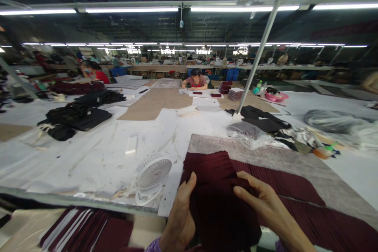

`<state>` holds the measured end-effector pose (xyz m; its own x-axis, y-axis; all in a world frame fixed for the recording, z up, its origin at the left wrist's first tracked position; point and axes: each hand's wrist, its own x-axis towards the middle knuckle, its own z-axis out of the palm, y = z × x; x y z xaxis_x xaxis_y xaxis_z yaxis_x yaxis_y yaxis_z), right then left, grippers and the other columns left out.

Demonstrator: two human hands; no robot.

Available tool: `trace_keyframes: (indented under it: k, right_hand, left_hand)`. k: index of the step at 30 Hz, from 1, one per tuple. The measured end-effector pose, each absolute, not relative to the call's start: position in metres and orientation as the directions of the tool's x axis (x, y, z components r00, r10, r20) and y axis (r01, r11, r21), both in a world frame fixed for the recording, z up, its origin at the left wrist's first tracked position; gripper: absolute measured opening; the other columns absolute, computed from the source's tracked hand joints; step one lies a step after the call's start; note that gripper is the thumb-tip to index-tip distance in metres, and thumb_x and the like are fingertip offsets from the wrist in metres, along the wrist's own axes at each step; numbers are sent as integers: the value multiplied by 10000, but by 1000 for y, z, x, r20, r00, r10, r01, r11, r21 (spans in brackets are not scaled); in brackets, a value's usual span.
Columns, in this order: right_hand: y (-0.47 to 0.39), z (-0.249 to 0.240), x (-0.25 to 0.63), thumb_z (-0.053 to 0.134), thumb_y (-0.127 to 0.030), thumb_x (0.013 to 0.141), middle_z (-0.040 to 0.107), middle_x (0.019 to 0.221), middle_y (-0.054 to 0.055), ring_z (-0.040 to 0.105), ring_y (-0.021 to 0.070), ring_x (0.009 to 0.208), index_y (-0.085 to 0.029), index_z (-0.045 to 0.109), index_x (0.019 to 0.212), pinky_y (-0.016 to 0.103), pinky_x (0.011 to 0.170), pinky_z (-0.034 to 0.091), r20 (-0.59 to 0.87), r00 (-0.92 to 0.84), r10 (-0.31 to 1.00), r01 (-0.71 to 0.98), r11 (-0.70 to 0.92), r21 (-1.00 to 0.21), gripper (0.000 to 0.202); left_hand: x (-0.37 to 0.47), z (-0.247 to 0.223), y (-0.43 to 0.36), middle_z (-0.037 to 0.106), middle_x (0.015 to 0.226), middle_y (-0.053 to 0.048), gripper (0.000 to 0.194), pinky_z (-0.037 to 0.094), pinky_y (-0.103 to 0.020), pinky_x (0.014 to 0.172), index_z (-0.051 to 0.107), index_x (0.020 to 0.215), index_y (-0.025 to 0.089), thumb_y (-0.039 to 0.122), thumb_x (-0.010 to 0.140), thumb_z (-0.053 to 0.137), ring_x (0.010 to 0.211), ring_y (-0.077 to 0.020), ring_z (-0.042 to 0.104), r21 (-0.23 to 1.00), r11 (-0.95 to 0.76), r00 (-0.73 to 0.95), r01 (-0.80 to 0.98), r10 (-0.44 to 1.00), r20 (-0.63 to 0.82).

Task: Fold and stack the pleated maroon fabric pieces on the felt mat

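Dark maroon fabric pieces (221, 204) hang between my two hands at the near edge of the table. My left hand (181, 208) holds their left side, thumb up along the edge. With thumb and fingers closed on the upper right edge, my right hand (262, 201) grips the same fabric. Behind them, a fanned maroon stack (209, 165) lies on a grey mottled sheet (203, 143). More overlapping maroon pieces (283, 185) spread to the right, partly behind my right hand and forearm.
A white fan (153, 173) stands left of the fabric. Below the table edge, maroon and white pieces (88, 230) lie at lower left. Dark garments (73, 118), a plastic-wrapped bundle (248, 132), a metal pole (262, 43) and an orange bottle (323, 151) stand farther off. A person (196, 80) works across the table.
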<state>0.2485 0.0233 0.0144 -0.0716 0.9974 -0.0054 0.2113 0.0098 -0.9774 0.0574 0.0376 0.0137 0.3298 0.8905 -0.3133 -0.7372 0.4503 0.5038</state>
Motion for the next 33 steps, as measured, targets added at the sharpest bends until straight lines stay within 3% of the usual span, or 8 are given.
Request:
trace_keyframes:
  k: [6, 9, 15, 33]
  right_hand:
    - [26, 24, 241, 631, -389, 820, 610, 849, 32, 576, 209, 830, -188, 637, 811, 341, 835, 494, 68, -87, 994, 254, 88, -963, 201]
    - [26, 23, 240, 623, -387, 828, 634, 895, 37, 589, 216, 867, -191, 656, 893, 343, 847, 489, 54, -89, 995, 221, 72, -973, 209]
    - [24, 20, 242, 628, -376, 834, 673, 1042, 62, 617, 242, 946, -201, 661, 1046, 346, 849, 504, 35, -89, 995, 176, 51, -983, 277]
    - [23, 26, 244, 642, -339, 827, 664, 1102, 55, 597, 255, 1005, -231, 661, 1079, 351, 891, 480, 49, -139, 989, 170, 72, -983, 275]
  left_hand:
    - [58, 11, 35, 698, 1109, -115, 405, 415, -451, 1020, 630, 1130, 152, 407, 817, 605, 1104, -286, 601, 522, 465, 344, -715, 884, -317]
    - [58, 9, 34, 696, 1118, -107, 372, 408, -438, 1025, 650, 1096, 168, 420, 830, 583, 1110, -275, 598, 549, 434, 333, -714, 901, -278]
    - [61, 16, 31, 742, 987, -100, 423, 439, -445, 983, 673, 1062, 149, 176, 651, 768, 1000, -288, 653, 696, 291, 357, -656, 932, -54]
    - [63, 18, 29, 735, 1012, -128, 540, 488, -438, 905, 645, 1129, 146, 131, 606, 779, 984, -308, 659, 708, 312, 364, -634, 928, -83]
